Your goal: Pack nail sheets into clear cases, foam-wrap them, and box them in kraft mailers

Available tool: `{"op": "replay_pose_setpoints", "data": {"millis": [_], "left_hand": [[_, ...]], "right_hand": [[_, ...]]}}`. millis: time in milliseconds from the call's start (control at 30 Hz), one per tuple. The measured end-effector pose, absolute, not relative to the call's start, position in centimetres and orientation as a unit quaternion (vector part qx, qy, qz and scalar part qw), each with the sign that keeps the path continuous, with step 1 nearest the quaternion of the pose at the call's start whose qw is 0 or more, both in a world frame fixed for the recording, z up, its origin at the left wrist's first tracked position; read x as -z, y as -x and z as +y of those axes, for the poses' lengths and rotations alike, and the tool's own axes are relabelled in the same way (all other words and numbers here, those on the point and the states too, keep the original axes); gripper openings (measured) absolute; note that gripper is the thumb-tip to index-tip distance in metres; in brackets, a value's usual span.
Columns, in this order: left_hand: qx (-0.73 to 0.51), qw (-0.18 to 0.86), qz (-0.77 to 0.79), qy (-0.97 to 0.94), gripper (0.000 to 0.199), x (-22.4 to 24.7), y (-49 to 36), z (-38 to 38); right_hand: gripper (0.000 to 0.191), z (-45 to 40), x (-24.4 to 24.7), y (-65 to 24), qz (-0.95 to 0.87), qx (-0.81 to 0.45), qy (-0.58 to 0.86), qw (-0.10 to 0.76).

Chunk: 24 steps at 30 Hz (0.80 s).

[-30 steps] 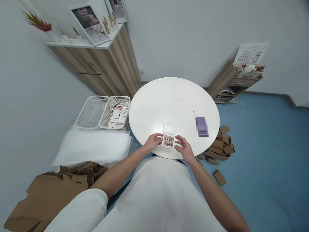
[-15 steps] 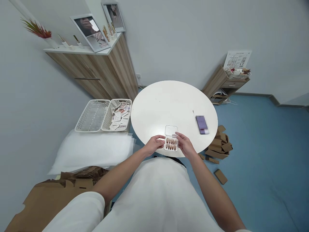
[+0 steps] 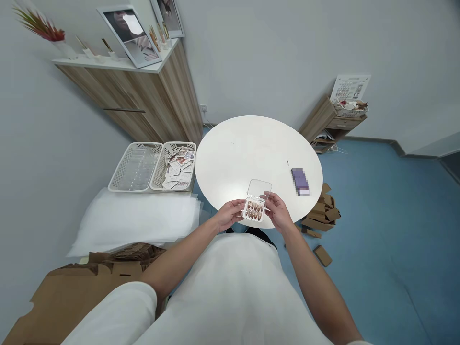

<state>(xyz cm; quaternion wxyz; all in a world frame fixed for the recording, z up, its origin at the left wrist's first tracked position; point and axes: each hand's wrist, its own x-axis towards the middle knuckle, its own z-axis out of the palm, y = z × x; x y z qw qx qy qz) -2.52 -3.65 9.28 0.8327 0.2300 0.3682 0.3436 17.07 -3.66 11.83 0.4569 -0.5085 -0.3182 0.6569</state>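
A clear plastic press-on nail case (image 3: 259, 188) is held up near the front edge of the white oval table (image 3: 230, 143). Its lid is raised, and inside lie two rows of glossy brown false nails (image 3: 254, 210). My left hand (image 3: 230, 214) grips the case's left side between thumb and fingers. On the right side, my right hand (image 3: 278, 211) closes round the case, with fingertips by the hinge and the raised lid. Part of the case's right edge is hidden behind those fingers.
A blurred purple object (image 3: 300, 181) lies on the table's right part. Left of the table stand a white basket of clear cases (image 3: 118, 167) and a basket of cards (image 3: 155, 179). Cardboard boxes (image 3: 321, 215) lie on the floor at right; flattened cardboard (image 3: 82, 297) is at lower left.
The case has tilted and turned slightly clockwise in both hands, and its lid now shows larger and further right. The whole view has shifted a little.
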Motion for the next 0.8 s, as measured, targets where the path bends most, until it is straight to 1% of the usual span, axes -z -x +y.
{"op": "replay_pose_setpoints", "data": {"millis": [167, 267, 367, 500, 633, 800], "left_hand": [[-0.36, 0.834, 0.368, -0.199, 0.03, -9.4, 2.3, -3.4], [-0.373, 0.833, 0.366, -0.183, 0.03, -9.5, 2.0, -3.3], [-0.385, 0.832, 0.364, -0.167, 0.029, -9.5, 1.6, -3.2], [-0.397, 0.828, 0.364, -0.154, 0.028, -9.2, 1.4, -3.3], [-0.408, 0.823, 0.367, -0.148, 0.027, -9.0, 1.6, -3.5], [-0.393, 0.827, 0.365, -0.169, 0.027, -9.2, 1.6, -3.8]], "right_hand": [[0.023, -3.6, -12.2, -16.9, -0.321, -0.659, 0.488, 0.473], [0.024, -3.6, -12.1, -17.0, -0.325, -0.654, 0.494, 0.472], [0.029, -3.9, -11.8, -17.0, -0.313, -0.65, 0.501, 0.477], [0.041, -5.0, -11.7, -16.8, -0.268, -0.658, 0.5, 0.494], [0.042, -6.4, -12.1, -16.6, -0.233, -0.7, 0.495, 0.458], [0.049, -7.3, -12.3, -16.4, -0.23, -0.711, 0.505, 0.432]]}}
